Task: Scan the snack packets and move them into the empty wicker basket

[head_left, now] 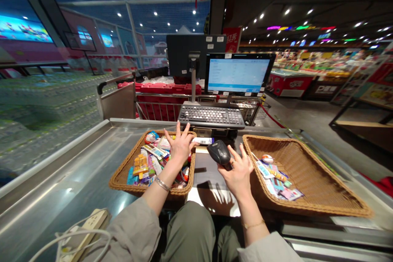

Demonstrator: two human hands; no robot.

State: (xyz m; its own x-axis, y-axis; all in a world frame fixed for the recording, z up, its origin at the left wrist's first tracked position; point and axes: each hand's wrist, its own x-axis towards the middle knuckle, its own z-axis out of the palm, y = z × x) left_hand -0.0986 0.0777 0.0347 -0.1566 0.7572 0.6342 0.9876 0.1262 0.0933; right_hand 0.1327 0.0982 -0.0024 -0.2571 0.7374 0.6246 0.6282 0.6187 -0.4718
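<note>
Over the left wicker basket [114,180], my left hand [179,147] pinches a slim white pack [203,141] between thumb and finger, its other fingers spread. The pack has a barcode and a blue end, and sticks out past the basket's right rim. My right hand [238,172] is wrapped around the handle of a black barcode scanner [219,152], whose head is just below and right of the pack. Mixed small packaged goods [150,161] fill much of the left basket. Fewer packets [279,180] lie at the left end of the right wicker basket [322,176].
Behind the hands stand a keyboard [211,115] and a lit monitor [238,74]. A power strip [87,229] with white cables lies on the metal counter [76,176] at the lower left. A metal cart [159,108] stands beyond the counter.
</note>
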